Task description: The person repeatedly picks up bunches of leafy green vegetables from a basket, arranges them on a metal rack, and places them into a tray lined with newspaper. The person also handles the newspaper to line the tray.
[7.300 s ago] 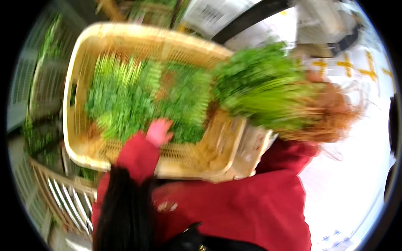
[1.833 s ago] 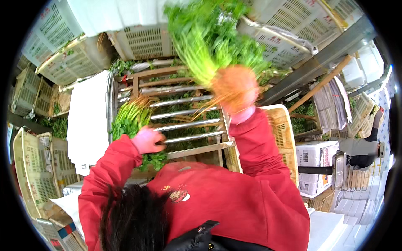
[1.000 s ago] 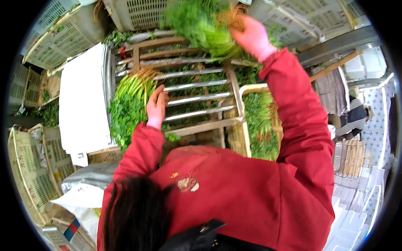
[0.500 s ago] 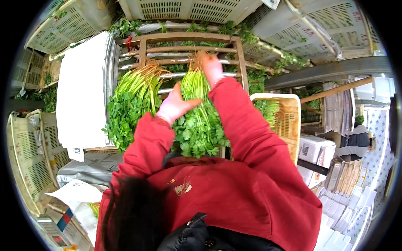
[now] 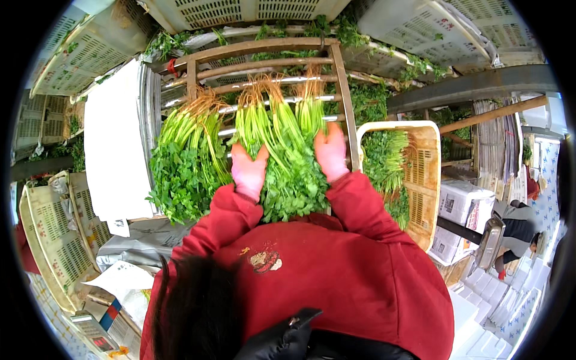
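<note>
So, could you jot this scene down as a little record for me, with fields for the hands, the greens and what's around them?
Left hand: at the near left side of the central greens, thumb apart from fingers
Right hand: at their right side
Central greens: roots away from the person, leaves toward
Other greens: a separate bunch to the left
Support: brown rack with shiny bars
Left of rack: stacked white sheets
Right of rack: yellow basket holding more greens

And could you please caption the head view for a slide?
Left hand and right hand flank leafy greens on a slatted rack.
</note>
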Demonstrator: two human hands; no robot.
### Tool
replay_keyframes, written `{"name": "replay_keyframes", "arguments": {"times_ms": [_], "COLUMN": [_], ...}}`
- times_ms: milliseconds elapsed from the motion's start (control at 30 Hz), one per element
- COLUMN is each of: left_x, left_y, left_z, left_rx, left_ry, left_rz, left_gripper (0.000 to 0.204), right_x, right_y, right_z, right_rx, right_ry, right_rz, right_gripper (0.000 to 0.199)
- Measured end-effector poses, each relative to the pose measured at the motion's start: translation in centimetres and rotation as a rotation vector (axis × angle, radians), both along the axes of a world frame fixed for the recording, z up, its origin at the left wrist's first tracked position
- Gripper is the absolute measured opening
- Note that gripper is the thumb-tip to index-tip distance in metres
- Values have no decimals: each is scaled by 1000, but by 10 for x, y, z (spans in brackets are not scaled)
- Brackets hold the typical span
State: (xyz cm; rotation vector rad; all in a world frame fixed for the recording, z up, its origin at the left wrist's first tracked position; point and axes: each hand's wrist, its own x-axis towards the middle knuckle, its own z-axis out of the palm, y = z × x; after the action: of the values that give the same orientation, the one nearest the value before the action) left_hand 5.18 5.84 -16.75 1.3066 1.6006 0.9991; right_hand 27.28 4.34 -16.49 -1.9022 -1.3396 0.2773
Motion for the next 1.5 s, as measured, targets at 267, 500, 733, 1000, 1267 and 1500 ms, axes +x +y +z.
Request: {"name": "replay_keyframes", "arguments": {"times_ms": [267,500,733,1000,1267,1500], "left_x": [-15,45,34,38,40,73], "left_y": [-17,-28,-29,-29,-26,-6], "left_z": [69,70,61,64,69,112], "left_rx": [319,564,569,587,573,693], "left_ry": [320,305,277,319,310,133], "left_rz": [-35,-956,-917,-905,-934,-806], "left_gripper": [78,43,47,49,48,33], "right_x": [40,8,85,71,129,168], "right_y": [12,132,127,143,191,114], "right_z": [106,101,122,76,71,40], "right_rx": [-142,-451,-343,-166,-292,-247], "right_ry": [102,-980,-212,-223,-221,73], "right_rz": [358,671,765,443,65,20], "right_gripper": [50,22,53,28,81,83]}}
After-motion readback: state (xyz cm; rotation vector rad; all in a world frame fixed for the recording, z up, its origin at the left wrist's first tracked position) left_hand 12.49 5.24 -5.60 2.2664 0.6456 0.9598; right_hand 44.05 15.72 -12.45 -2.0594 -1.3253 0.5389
